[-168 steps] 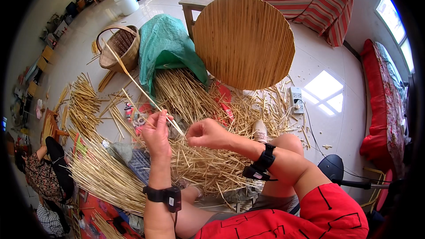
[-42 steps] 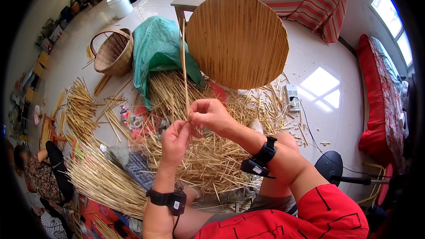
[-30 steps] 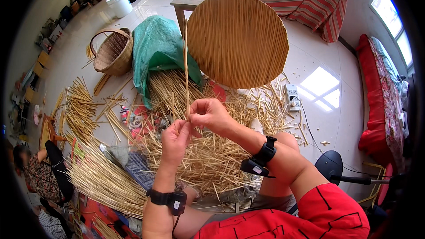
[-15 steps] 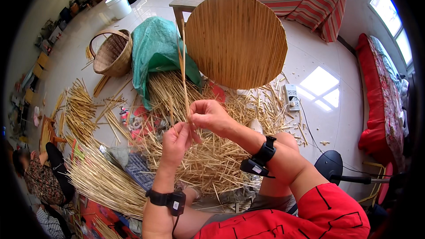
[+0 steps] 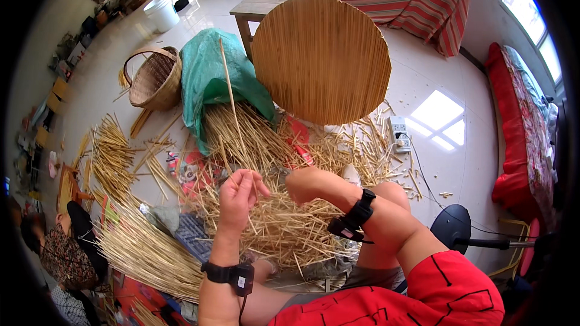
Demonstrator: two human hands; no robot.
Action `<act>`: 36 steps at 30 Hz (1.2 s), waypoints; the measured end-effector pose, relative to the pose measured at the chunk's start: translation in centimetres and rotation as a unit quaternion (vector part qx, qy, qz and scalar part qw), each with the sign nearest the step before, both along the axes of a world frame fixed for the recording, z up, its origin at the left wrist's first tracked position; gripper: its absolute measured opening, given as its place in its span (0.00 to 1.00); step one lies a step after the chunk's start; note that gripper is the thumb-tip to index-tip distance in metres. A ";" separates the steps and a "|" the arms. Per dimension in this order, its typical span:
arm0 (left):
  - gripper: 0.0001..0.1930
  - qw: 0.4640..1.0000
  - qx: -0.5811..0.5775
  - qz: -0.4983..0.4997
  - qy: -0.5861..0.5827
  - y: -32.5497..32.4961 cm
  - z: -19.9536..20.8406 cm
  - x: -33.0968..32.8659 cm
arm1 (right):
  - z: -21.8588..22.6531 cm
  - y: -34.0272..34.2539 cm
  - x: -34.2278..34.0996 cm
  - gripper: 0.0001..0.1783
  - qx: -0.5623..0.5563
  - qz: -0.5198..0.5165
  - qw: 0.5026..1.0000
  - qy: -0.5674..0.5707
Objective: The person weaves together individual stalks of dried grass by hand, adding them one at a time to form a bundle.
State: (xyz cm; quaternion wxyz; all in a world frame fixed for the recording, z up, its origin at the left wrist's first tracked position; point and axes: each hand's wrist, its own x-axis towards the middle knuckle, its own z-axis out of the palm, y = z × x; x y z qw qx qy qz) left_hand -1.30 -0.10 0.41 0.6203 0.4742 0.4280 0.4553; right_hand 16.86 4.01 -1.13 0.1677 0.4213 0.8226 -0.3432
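Observation:
My left hand [image 5: 238, 198] is closed in a pinch on a long straw stalk [image 5: 228, 81], which rises from my fingers and leans up to the left. My right hand [image 5: 305, 184] is bent downward to the right of it, apart from the stalk; its fingers are hidden. Below both hands spreads a heap of loose straw pieces [image 5: 290, 223]. Beyond my left hand, a bundle of stalks [image 5: 232, 124] sticks out from a green plastic sack [image 5: 208, 54].
A round slatted board [image 5: 320, 60] leans against a wooden bench [image 5: 261, 3]. A wicker basket [image 5: 158, 81] stands left of the sack. Long pale stalks [image 5: 145, 247] lie at left, near a seated person [image 5: 66, 247]. A power strip [image 5: 399, 133] with a cable rests at right.
My right hand has come away from the stalks and moved right and down. The stalk in my left hand now tilts further left, and fewer stalks show there.

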 end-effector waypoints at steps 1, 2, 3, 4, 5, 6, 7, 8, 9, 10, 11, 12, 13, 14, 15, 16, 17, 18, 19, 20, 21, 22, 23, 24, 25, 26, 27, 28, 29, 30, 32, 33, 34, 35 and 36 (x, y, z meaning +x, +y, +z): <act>0.11 1.000 -0.004 -0.004 0.002 0.0 -0.1 0.1 | -0.1 0.5 -0.2 0.09 0.033 -0.063 0.995 0.064; 0.11 1.000 -0.009 -0.009 0.004 0.0 -0.2 0.2 | -0.2 0.9 -0.3 0.09 0.066 -0.126 0.982 0.127; 0.11 1.000 -0.017 -0.016 0.010 -0.1 -0.3 0.4 | -0.1 1.6 -0.1 0.11 0.097 -0.195 0.932 0.291; 0.11 0.999 -0.025 -0.023 0.015 -0.2 -0.4 0.7 | 0.0 1.9 0.0 0.11 0.028 -0.265 0.873 0.408; 0.11 0.999 -0.034 -0.027 0.023 -0.3 -0.6 0.8 | 1.5 2.0 -0.4 0.11 -0.044 -0.325 0.792 0.516; 0.10 0.998 -0.042 -0.034 0.029 -0.5 -0.9 0.9 | 2.3 2.0 -0.5 0.11 -0.115 -0.376 0.689 0.609; 0.10 0.997 -0.051 -0.041 0.036 -0.7 -1.3 1.2 | 2.1 2.2 -0.5 0.11 -0.096 -0.375 0.696 0.605; 0.10 0.996 -0.059 -0.050 0.042 -0.8 -1.5 1.5 | 1.9 2.4 -0.3 0.11 -0.075 -0.375 0.703 0.600; 0.09 0.995 -0.075 -0.056 0.039 -0.8 -1.6 1.7 | 1.8 2.5 -0.2 0.11 -0.055 -0.375 0.710 0.594; 0.09 0.997 -0.069 -0.033 0.033 -0.9 -1.6 2.1 | 1.7 2.5 -0.1 0.11 -0.064 -0.367 0.715 0.592; 0.09 0.998 -0.063 -0.009 0.028 -0.9 -1.1 2.5 | 1.7 2.3 -0.1 0.11 -0.075 -0.360 0.719 0.590; 0.09 0.998 -0.057 0.016 0.023 -0.9 -0.7 2.8 | 1.6 2.1 -0.1 0.11 -0.086 -0.352 0.723 0.588; 0.08 0.998 -0.054 0.042 0.005 -0.6 -0.5 2.8 | 1.3 1.9 -0.2 0.12 -0.127 -0.338 0.727 0.584; 0.08 0.996 -0.052 0.069 -0.014 -0.4 -0.3 2.6 | 0.8 1.6 -0.4 0.12 -0.169 -0.325 0.728 0.579; 0.08 0.994 -0.049 0.095 -0.032 -0.3 -0.2 2.4 | 0.5 1.3 -0.7 0.13 -0.210 -0.310 0.729 0.573; 0.07 0.993 -0.049 0.098 -0.053 -0.1 -0.7 1.9 | 0.1 0.9 -1.0 0.13 -0.213 -0.291 0.722 0.591; 0.07 0.991 -0.050 0.101 -0.074 0.2 -1.2 1.4 | 0.2 0.7 -1.2 0.14 -0.229 -0.296 0.714 0.592; 0.06 0.989 -0.051 0.105 -0.095 0.3 -1.7 1.1 | 0.4 0.5 -1.4 0.14 -0.246 -0.301 0.706 0.592; 0.06 0.988 -0.060 0.106 -0.094 0.1 -2.0 0.7 | 0.7 0.3 -1.4 0.15 -0.212 -0.322 0.721 0.576; 0.06 0.990 -0.058 0.099 -0.083 0.1 -1.9 0.7 | 1.7 0.2 -1.2 0.15 -0.177 -0.343 0.734 0.559; 0.06 0.991 -0.057 0.093 -0.072 0.0 -1.8 0.6 | 2.2 0.1 -1.1 0.15 -0.142 -0.364 0.745 0.540; 0.06 0.993 -0.055 0.087 -0.060 0.0 -1.8 0.5 | 1.8 0.4 -1.1 0.15 -0.132 -0.355 0.741 0.554; 0.05 0.993 -0.053 0.090 -0.051 0.0 -1.9 0.6 | 1.5 0.7 -1.1 0.15 -0.119 -0.347 0.737 0.568; 0.05 0.993 -0.052 0.092 -0.042 0.0 -1.9 0.8 | 1.3 0.9 -1.1 0.15 -0.106 -0.338 0.732 0.582; 0.05 0.994 -0.050 0.095 -0.033 0.1 -2.0 1.0 | 1.1 0.8 -1.1 0.14 -0.117 -0.342 0.723 0.589; 0.05 0.993 -0.047 0.103 -0.042 0.1 -1.8 1.3 | 0.9 0.7 -1.0 0.13 -0.135 -0.336 0.724 0.588; 0.05 0.992 -0.044 0.110 -0.051 0.0 -1.4 1.7 | 0.7 0.8 -1.0 0.12 -0.152 -0.331 0.724 0.586; 0.05 0.990 -0.041 0.117 -0.061 0.0 -1.2 1.9 | 0.5 0.8 -0.9 0.11 -0.170 -0.325 0.724 0.584; 0.05 0.991 -0.038 0.116 -0.055 0.0 -1.2 1.8 | 0.6 0.7 -1.1 0.11 -0.167 -0.326 0.722 0.587; 0.05 0.991 -0.035 0.116 -0.050 0.0 -1.2 1.5 | 0.8 0.5 -1.2 0.11 -0.165 -0.327 0.720 0.589; 0.05 0.992 -0.035 0.113 -0.045 0.0 -1.3 1.3 | 1.5 0.3 -1.4 0.10 -0.156 -0.339 0.714 0.593; 0.05 0.992 -0.037 0.110 -0.046 0.0 -1.3 1.2 | 1.8 0.3 -1.3 0.10 -0.149 -0.349 0.708 0.595; 0.04 0.992 -0.039 0.108 -0.046 0.0 -1.3 1.2 | 2.0 0.3 -1.3 0.09 -0.143 -0.359 0.703 0.597; 0.04 0.993 -0.037 0.105 -0.040 0.0 -1.4 1.1 | 1.9 0.3 -1.3 0.09 -0.142 -0.363 0.702 0.596; 0.04 0.994 -0.034 0.102 -0.034 0.0 -1.6 1.1 | 1.7 0.4 -1.3 0.08 -0.140 -0.367 0.700 0.596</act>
